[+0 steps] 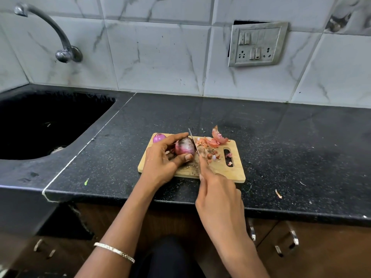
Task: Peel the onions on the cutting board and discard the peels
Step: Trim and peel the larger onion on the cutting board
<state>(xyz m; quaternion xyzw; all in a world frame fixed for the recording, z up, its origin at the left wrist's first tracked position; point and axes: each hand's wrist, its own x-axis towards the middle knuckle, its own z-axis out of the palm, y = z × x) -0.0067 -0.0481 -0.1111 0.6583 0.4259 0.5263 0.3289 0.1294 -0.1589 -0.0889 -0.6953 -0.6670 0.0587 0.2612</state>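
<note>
At the near edge of the cutting board (218, 171), the right hand (218, 199) is closed around a knife handle, forefinger along the spine, while the left hand (160, 163) clamps an unpeeled red onion (184, 146) on its side, long axis running left to right. The knife (193, 143) stands just right of that onion, at its right-hand tip, so the cut appears aimed there. Farther back on the table (281, 137) lie loose peels (212, 140) and a second onion (158, 137).
</note>
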